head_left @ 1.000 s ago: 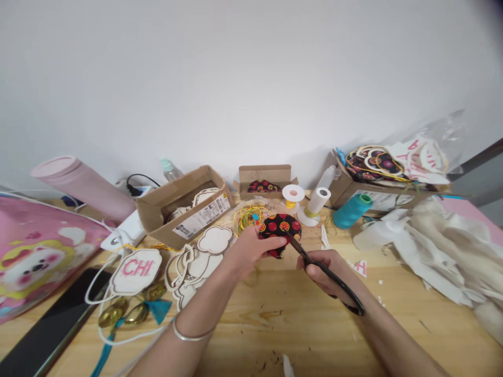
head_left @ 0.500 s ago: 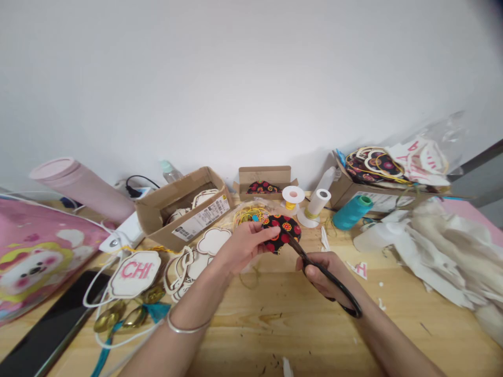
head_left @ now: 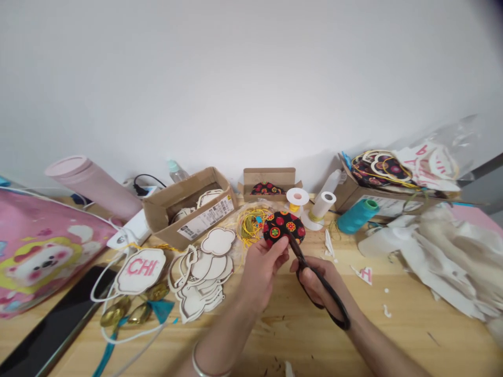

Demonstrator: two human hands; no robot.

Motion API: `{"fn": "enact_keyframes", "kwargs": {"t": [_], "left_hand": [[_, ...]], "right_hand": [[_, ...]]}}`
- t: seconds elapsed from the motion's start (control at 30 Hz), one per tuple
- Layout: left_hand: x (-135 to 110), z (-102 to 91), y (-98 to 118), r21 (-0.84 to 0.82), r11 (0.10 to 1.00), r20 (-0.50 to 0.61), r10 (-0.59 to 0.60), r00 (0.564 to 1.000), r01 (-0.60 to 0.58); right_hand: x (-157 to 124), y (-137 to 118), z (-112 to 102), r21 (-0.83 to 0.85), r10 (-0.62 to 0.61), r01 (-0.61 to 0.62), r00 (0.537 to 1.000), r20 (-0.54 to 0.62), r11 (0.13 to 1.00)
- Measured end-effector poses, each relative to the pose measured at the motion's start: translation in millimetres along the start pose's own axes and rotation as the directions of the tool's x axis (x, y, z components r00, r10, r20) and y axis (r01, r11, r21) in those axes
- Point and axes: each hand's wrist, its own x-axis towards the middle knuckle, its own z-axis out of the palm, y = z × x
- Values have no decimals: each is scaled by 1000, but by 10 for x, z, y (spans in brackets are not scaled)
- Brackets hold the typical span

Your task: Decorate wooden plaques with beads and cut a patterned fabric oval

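Note:
Between thumb and fingers, my left hand (head_left: pixel 264 269) pinches the lower edge of a black fabric patch (head_left: pixel 281 226) with red, yellow and green flower prints. My right hand (head_left: pixel 320 283) is wrapped round the handles of black scissors (head_left: pixel 330 292). Their blades point up and left and meet the patch near its lower right. Whether the blades are apart there cannot be made out. Behind the patch lies a tangle of yellow cord (head_left: pixel 248 225). Left of my left hand is a pile of white cloud-shaped patches (head_left: pixel 208 277).
A cardboard box (head_left: pixel 188 209) of white patches stands at the left, a fuller box (head_left: pixel 377 201) at the right. Spools (head_left: pixel 323 204) and a teal thread cone (head_left: pixel 358 215) stand behind my right hand. A phone (head_left: pixel 58 319), brass bells (head_left: pixel 137 313) and crumpled white cloth (head_left: pixel 444 262) lie around.
My left hand has moved right and lower, its grip shifting from the patch's left side to its lower edge. The patch has turned. The scissors stay against it, and the view has shifted slightly.

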Motion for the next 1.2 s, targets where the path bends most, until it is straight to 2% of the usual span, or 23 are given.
{"fn": "enact_keyframes", "kwargs": {"t": [0.1,0.2,0.57,0.8,1.03,1.2], "left_hand": [[21,-3,28,25,1000,-3,3,1000,-2],[40,-36,23,52,999,2,3,1000,-3],[110,-5,-30,113,991,46,62,997,-67],[105,28,-51,194,972,-6,137,991,-134],[88,90,-47,211,972,8,102,995,-102],[87,106,-50,190,974,8,121,993,-120]], "right_hand": [[-11,-10,-29,83,-41,35,996,75,996],[2,-22,-37,64,-109,103,990,95,993],[27,-21,-52,-18,-129,130,991,39,991],[29,-19,-68,3,-102,102,995,16,995],[27,-68,-83,28,-77,77,997,-16,997],[35,-68,-84,34,-106,107,994,-18,994]]}}
